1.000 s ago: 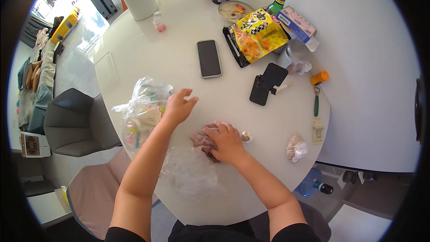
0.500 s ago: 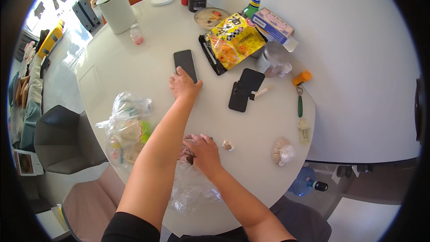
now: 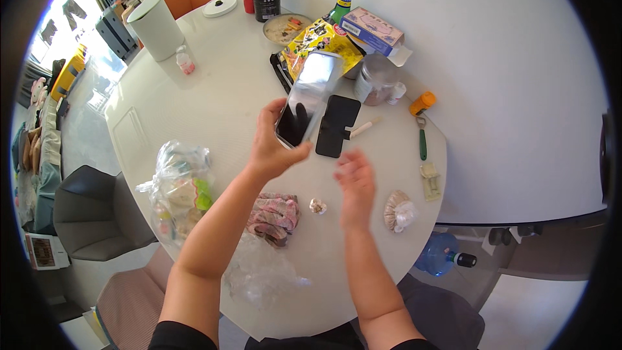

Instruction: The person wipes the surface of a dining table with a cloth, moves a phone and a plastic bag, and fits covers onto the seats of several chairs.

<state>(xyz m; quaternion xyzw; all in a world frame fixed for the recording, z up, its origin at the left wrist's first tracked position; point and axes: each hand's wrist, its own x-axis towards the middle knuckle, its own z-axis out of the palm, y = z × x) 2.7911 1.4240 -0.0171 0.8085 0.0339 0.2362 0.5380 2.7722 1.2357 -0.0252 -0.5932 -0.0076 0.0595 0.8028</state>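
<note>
My left hand [image 3: 275, 146] is closed on a smartphone [image 3: 304, 104], lifted off the table and tilted, its dark screen catching bright reflections. Over the table to its right is my right hand [image 3: 356, 185], slightly blurred, its fingers loosely apart and nothing visible in them. A flat black two-part object [image 3: 338, 126] lies between the hands, beside a short pale stick [image 3: 363, 128]. Nearer me rests a crumpled pink patterned cloth [image 3: 275, 216], with a garlic bulb [image 3: 317, 206] to its right. Below the cloth spreads a clear plastic bag [image 3: 262, 272].
A filled plastic bag [image 3: 178, 185] sits at left. Farther back stand a yellow food packet [image 3: 324, 42], green bottle [image 3: 344, 1], open box [image 3: 376, 29], clear jar [image 3: 376, 81] and black canister [image 3: 266, 0]. Along the right edge are an orange bottle [image 3: 423, 103], green-handled peeler [image 3: 422, 146] and tied bag [image 3: 398, 212].
My left hand has picked the smartphone up off the table and moved it right. My right hand has left the pink cloth, uncovering it, and moved right and away from me.
</note>
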